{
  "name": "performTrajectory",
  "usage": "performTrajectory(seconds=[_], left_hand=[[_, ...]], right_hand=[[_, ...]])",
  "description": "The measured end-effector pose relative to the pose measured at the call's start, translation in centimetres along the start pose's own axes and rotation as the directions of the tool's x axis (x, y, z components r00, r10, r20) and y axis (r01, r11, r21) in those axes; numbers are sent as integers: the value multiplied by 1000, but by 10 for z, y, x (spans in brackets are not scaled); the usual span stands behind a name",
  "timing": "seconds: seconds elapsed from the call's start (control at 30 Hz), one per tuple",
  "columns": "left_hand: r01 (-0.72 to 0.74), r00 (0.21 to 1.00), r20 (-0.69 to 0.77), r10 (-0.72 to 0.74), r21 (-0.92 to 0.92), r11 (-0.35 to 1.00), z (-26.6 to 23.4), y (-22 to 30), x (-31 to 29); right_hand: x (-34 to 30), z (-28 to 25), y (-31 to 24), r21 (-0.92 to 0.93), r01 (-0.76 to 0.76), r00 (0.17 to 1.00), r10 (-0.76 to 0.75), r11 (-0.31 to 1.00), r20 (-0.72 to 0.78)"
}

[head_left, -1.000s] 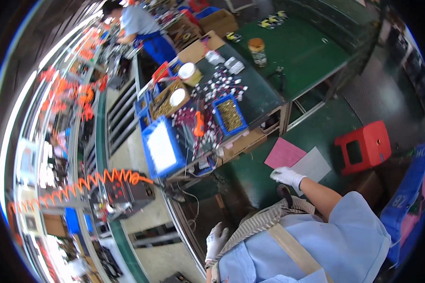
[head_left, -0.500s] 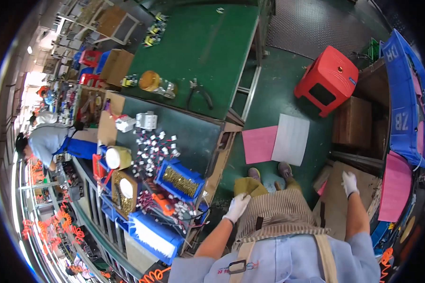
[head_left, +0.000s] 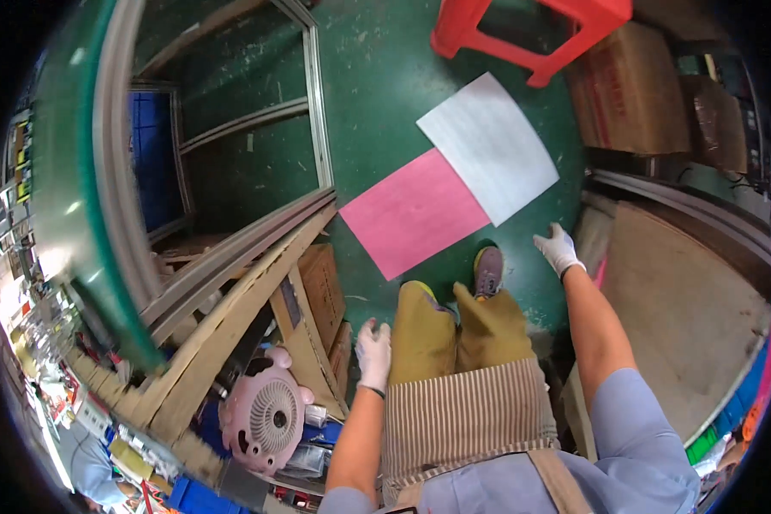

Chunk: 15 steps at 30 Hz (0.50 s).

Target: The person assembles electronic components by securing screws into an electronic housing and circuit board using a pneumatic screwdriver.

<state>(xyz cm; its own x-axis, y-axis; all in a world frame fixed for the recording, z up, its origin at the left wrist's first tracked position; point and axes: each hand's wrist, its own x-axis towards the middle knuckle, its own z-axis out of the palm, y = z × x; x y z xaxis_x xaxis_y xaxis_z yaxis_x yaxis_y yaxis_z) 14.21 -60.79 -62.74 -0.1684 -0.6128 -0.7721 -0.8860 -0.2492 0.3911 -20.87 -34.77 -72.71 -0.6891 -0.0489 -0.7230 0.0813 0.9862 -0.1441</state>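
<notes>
My right hand (head_left: 558, 249), in a white glove, reaches forward over the floor with fingers apart and nothing in them. On the left, my other gloved hand, my left hand (head_left: 373, 354), hangs beside my knee; its fingers are loosely bent, apart and hold nothing. Ahead of my shoes a pink sheet (head_left: 414, 214) and a white sheet (head_left: 491, 147) lie flat on the green floor, their edges meeting. Both hands are apart from the sheets; the right one is nearer to the white sheet's lower corner.
A red plastic stool (head_left: 535, 34) stands at the far right, by a cardboard box (head_left: 630, 90). A large tan board (head_left: 685, 300) slants beside my right arm. At left is a metal-framed bench (head_left: 231, 248), with a pink fan (head_left: 270, 420) below its wooden edge.
My view has swung downward and closer to the floor sheets. The right hand has left the tan board and reaches forward; the left hand has moved off my apron to beside my leg.
</notes>
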Motion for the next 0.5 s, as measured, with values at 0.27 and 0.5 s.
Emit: performTrajectory(seconds=[0.27, 0.5], left_hand=[[127, 991, 9, -132, 209, 970, 53, -95, 238], [257, 955, -137, -262, -54, 965, 105, -103, 316]], right_hand=[[116, 128, -41, -397, 316, 913, -390, 862, -120], [149, 159, -71, -477, 310, 921, -385, 822, -65]])
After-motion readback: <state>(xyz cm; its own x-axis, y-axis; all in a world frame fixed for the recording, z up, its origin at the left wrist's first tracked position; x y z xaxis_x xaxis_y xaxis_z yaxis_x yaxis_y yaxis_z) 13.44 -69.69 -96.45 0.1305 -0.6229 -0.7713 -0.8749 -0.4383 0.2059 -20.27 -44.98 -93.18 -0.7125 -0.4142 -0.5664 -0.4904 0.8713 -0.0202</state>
